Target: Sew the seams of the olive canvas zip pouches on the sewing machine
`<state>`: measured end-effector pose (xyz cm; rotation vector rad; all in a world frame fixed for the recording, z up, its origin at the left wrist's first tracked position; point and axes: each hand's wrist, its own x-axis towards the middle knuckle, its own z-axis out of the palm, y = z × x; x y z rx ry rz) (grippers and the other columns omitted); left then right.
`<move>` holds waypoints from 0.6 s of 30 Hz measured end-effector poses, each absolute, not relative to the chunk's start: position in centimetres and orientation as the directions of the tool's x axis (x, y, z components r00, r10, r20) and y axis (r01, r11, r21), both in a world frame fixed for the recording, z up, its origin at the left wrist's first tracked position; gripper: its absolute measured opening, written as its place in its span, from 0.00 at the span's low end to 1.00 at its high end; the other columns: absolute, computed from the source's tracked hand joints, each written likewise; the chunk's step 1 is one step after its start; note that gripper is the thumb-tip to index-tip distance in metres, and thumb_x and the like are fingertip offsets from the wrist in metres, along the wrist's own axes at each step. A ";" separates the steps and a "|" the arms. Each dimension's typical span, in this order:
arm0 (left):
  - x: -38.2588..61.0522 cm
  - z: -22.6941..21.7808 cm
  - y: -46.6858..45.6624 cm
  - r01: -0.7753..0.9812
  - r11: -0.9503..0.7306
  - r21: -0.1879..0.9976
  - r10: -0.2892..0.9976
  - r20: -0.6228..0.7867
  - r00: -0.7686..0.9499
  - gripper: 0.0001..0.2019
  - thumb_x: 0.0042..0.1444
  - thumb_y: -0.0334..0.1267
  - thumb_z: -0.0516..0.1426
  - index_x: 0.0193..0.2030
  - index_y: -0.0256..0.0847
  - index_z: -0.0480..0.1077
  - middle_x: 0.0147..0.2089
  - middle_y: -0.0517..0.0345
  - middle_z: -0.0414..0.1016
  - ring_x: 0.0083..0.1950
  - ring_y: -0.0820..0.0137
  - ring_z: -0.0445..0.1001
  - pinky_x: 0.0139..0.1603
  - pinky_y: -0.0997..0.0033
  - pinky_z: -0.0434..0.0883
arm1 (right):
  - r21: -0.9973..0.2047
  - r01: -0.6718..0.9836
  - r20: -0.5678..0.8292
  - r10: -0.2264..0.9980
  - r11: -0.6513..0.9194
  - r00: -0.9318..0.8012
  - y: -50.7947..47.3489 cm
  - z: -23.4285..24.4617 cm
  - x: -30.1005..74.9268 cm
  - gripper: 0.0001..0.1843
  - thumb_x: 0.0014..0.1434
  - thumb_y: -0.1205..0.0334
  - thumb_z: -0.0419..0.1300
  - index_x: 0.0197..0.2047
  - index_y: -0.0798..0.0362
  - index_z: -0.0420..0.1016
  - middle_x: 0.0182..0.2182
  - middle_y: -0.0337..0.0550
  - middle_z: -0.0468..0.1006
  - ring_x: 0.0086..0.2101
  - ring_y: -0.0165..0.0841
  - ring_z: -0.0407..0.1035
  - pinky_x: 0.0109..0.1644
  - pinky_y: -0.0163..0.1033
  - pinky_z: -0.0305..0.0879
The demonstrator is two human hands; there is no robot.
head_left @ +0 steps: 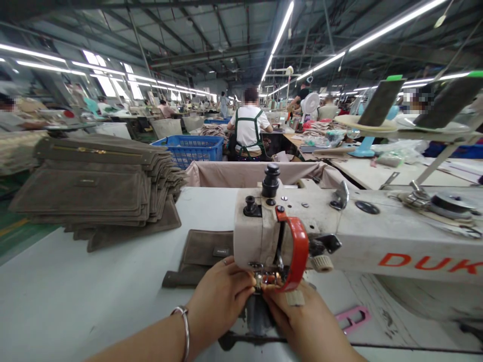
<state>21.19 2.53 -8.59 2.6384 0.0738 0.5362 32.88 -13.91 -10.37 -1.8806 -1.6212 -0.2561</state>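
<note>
A white sewing machine (pixel 251 236) with a red finger guard (pixel 300 254) stands in front of me. Left of its needle area lies a grey-brown fabric piece (pixel 202 246) with a small label, running in under the machine head. My left hand (pixel 222 289), a silver bangle on its wrist, is closed at the edge of this fabric, fingertips pinched beside the presser foot (pixel 260 281). From the other side, my right hand (pixel 294 306) has its fingers drawn together close to the foot. The guard partly covers those fingers, so what they grip is hidden.
A tall stack of grey-brown fabric pieces (pixel 94 186) with zippers rests on the table's left. Beyond the machine are a pink cloth-lined bin (pixel 226 173) and a blue basket (pixel 196 151). Pink thread snips (pixel 354 318) lie at right. Thread cones (pixel 381 103) stand above. Co-workers sit further back.
</note>
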 end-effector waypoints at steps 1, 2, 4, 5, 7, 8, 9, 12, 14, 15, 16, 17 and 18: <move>21.2 -8.6 2.5 -0.032 -0.900 0.434 0.141 0.360 0.922 0.10 0.54 0.23 0.62 0.34 0.44 0.76 0.38 0.60 0.80 0.42 0.64 0.76 0.50 0.66 0.70 | -0.332 0.942 0.528 0.820 -0.040 0.221 -13.9 -10.4 32.9 0.17 0.62 0.74 0.52 0.47 0.51 0.77 0.42 0.49 0.81 0.41 0.43 0.75 0.44 0.47 0.75; 21.2 -8.6 2.5 -0.030 -0.900 0.434 0.143 0.361 0.922 0.09 0.54 0.23 0.63 0.34 0.44 0.76 0.37 0.60 0.80 0.41 0.64 0.76 0.50 0.66 0.71 | -0.334 0.942 0.528 0.819 -0.043 0.225 -13.9 -10.4 32.8 0.16 0.62 0.74 0.53 0.47 0.52 0.77 0.42 0.49 0.81 0.40 0.43 0.75 0.44 0.47 0.75; 21.3 -8.6 2.5 -0.031 -0.900 0.435 0.140 0.356 0.924 0.09 0.53 0.24 0.64 0.34 0.43 0.76 0.37 0.60 0.81 0.41 0.64 0.76 0.50 0.66 0.71 | -0.340 0.940 0.530 0.817 -0.039 0.226 -13.9 -10.4 32.8 0.15 0.61 0.75 0.54 0.47 0.52 0.77 0.41 0.49 0.81 0.40 0.43 0.75 0.44 0.47 0.75; 21.3 -8.5 2.5 -0.031 -0.900 0.434 0.138 0.351 0.926 0.08 0.53 0.24 0.64 0.33 0.43 0.76 0.37 0.60 0.81 0.40 0.64 0.76 0.50 0.66 0.71 | -0.342 0.939 0.535 0.814 -0.036 0.226 -13.9 -10.4 32.8 0.15 0.61 0.75 0.54 0.46 0.53 0.77 0.40 0.49 0.81 0.39 0.43 0.75 0.43 0.46 0.75; 21.4 -8.5 2.5 -0.023 -0.901 0.433 0.143 0.347 0.927 0.08 0.53 0.24 0.64 0.32 0.43 0.76 0.37 0.60 0.81 0.40 0.64 0.76 0.51 0.65 0.71 | -0.343 0.939 0.546 0.805 -0.038 0.232 -13.9 -10.5 32.8 0.15 0.60 0.76 0.54 0.44 0.54 0.77 0.40 0.49 0.81 0.38 0.42 0.75 0.42 0.45 0.75; 21.4 -8.4 2.5 -0.019 -0.902 0.432 0.146 0.345 0.927 0.08 0.53 0.24 0.64 0.32 0.43 0.77 0.37 0.60 0.81 0.40 0.64 0.76 0.51 0.65 0.71 | -0.345 0.938 0.547 0.803 -0.043 0.238 -13.9 -10.5 32.8 0.14 0.59 0.76 0.55 0.43 0.54 0.78 0.39 0.49 0.81 0.37 0.42 0.75 0.41 0.44 0.76; 21.5 -8.4 2.5 -0.017 -0.902 0.431 0.147 0.345 0.927 0.09 0.53 0.24 0.64 0.33 0.43 0.77 0.36 0.61 0.81 0.40 0.64 0.76 0.51 0.64 0.71 | -0.347 0.937 0.546 0.801 -0.052 0.246 -13.8 -10.5 32.8 0.14 0.59 0.76 0.55 0.43 0.54 0.78 0.39 0.49 0.81 0.37 0.42 0.75 0.41 0.44 0.75; 21.4 -8.4 2.5 -0.021 -0.903 0.429 0.147 0.353 0.924 0.09 0.53 0.25 0.65 0.35 0.44 0.77 0.37 0.61 0.81 0.41 0.64 0.76 0.51 0.64 0.70 | -0.344 0.937 0.546 0.797 -0.068 0.259 -13.7 -10.5 32.8 0.13 0.60 0.75 0.55 0.42 0.53 0.78 0.38 0.49 0.81 0.36 0.42 0.75 0.40 0.45 0.75; 21.4 -8.5 2.5 -0.025 -0.904 0.427 0.146 0.363 0.920 0.09 0.53 0.25 0.65 0.35 0.44 0.77 0.37 0.61 0.81 0.42 0.63 0.76 0.50 0.65 0.70 | -0.343 0.937 0.552 0.793 -0.065 0.257 -13.7 -10.5 32.8 0.13 0.60 0.75 0.55 0.41 0.53 0.78 0.38 0.49 0.81 0.36 0.42 0.75 0.40 0.45 0.75; 21.4 -8.5 2.5 -0.027 -0.904 0.426 0.147 0.369 0.918 0.09 0.53 0.25 0.65 0.35 0.44 0.77 0.38 0.61 0.81 0.42 0.63 0.76 0.50 0.65 0.71 | -0.345 0.937 0.558 0.789 -0.061 0.257 -13.6 -10.4 32.8 0.13 0.60 0.75 0.55 0.41 0.53 0.78 0.37 0.48 0.81 0.36 0.42 0.75 0.40 0.45 0.75; 21.4 -8.5 2.4 -0.028 -0.905 0.425 0.148 0.375 0.915 0.08 0.53 0.25 0.65 0.35 0.44 0.77 0.37 0.61 0.81 0.42 0.64 0.76 0.50 0.65 0.71 | -0.351 0.935 0.566 0.783 -0.054 0.258 -13.6 -10.3 32.8 0.13 0.60 0.75 0.55 0.41 0.53 0.78 0.37 0.47 0.81 0.36 0.41 0.74 0.40 0.44 0.75; 21.4 -8.5 2.4 -0.029 -0.906 0.423 0.147 0.379 0.913 0.08 0.53 0.25 0.65 0.35 0.44 0.77 0.37 0.60 0.81 0.41 0.64 0.76 0.50 0.65 0.71 | -0.356 0.933 0.573 0.778 -0.047 0.258 -13.5 -10.3 32.8 0.13 0.60 0.75 0.55 0.41 0.52 0.78 0.36 0.47 0.81 0.35 0.41 0.74 0.39 0.43 0.74; 21.4 -8.5 2.4 -0.030 -0.906 0.421 0.147 0.383 0.912 0.08 0.53 0.25 0.65 0.35 0.44 0.77 0.37 0.60 0.81 0.41 0.64 0.76 0.51 0.66 0.71 | -0.361 0.932 0.577 0.776 -0.039 0.255 -13.5 -10.2 32.8 0.13 0.60 0.75 0.55 0.41 0.52 0.78 0.37 0.47 0.81 0.36 0.40 0.74 0.39 0.42 0.74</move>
